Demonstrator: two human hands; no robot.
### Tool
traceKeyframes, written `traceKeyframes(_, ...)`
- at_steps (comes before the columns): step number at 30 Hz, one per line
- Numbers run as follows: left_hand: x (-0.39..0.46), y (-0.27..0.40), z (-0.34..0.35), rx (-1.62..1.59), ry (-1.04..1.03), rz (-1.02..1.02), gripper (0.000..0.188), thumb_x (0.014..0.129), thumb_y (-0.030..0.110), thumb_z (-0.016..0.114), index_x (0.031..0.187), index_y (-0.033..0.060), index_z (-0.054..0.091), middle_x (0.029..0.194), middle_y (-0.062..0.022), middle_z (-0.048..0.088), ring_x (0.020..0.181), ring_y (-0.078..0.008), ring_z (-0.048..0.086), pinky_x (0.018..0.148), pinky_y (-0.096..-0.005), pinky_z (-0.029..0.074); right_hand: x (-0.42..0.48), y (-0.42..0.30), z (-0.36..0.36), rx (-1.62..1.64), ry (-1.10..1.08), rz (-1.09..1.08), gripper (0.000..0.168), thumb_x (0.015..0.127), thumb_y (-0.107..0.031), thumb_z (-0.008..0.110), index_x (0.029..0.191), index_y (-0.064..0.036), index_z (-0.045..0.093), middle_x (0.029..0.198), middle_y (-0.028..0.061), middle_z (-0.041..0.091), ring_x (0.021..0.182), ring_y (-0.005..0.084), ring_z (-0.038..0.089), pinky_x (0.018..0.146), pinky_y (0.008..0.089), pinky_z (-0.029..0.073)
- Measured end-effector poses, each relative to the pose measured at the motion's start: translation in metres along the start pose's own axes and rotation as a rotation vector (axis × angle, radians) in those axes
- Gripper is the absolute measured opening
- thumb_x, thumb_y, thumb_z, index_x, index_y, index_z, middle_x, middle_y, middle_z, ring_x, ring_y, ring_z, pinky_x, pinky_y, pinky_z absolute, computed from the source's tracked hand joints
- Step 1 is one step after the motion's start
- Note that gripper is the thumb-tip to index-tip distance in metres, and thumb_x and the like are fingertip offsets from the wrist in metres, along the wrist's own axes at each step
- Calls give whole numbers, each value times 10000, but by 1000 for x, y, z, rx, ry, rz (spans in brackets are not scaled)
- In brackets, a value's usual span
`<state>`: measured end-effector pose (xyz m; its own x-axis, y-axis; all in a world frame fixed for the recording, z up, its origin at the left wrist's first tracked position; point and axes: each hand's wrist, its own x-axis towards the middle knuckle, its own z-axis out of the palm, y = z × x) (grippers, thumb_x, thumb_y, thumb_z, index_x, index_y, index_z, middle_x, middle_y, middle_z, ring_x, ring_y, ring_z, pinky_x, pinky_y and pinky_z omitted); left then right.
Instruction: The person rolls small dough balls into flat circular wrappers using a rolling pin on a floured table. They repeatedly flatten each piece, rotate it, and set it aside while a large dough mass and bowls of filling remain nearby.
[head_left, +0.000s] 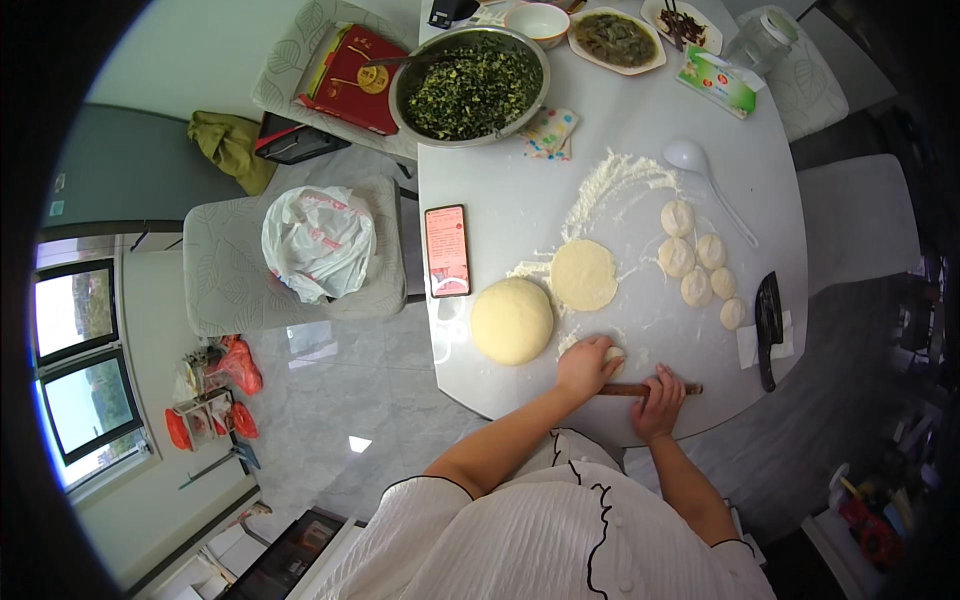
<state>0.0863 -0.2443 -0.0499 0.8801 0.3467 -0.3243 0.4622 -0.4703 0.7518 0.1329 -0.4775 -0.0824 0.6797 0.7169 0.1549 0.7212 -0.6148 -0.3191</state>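
Observation:
My left hand (586, 367) grips the edge of a small piece of dough (614, 361) lying on the floured table. My right hand (660, 401) rests on a wooden rolling pin (637, 390) just below that piece. A flat round dough wrapper (583, 275) lies above my left hand, and a large ball of dough (512, 322) sits to its lower left. Several small dough pieces (696, 287) are grouped at the right. Loose white flour (607, 187) is spread in an arc above the wrapper.
A kitchen knife (769, 322) lies at the right table edge (802, 300), near a white ladle (686, 156). A phone (447, 251) is at the left edge. A steel bowl of chopped greens (469, 86), a patterned cloth (551, 133) and a tissue pack (718, 82) stand farther back.

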Motion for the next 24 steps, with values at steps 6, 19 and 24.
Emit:
traceKeyframes(6,-1,-2,2,-10,22,19,333,901,369,719,1074,89,673,1015,-139,708,924,-371,687,789,-471,551,1,0,0,3,5,-4,288,865,-231,518,1101,-74,571,1413,199,525,1318,410,488,1110,579,326)
traceKeyframes(19,-3,0,1,3,28,22,338,910,380,714,1078,88,680,1029,-133,705,944,-363,684,799,-461,551,3,-2,-4,1,-7,4,312,829,-219,534,1095,-66,590,1409,196,534,1315,402,496,1109,572,346)
traceKeyframes(24,-4,0,3,4,30,28,335,902,372,726,1070,86,675,1023,-138,694,943,-370,678,802,-466,547,0,-1,-2,-4,-25,20,318,815,-210,542,1096,-69,591,1414,198,529,1319,405,491,1113,579,341)
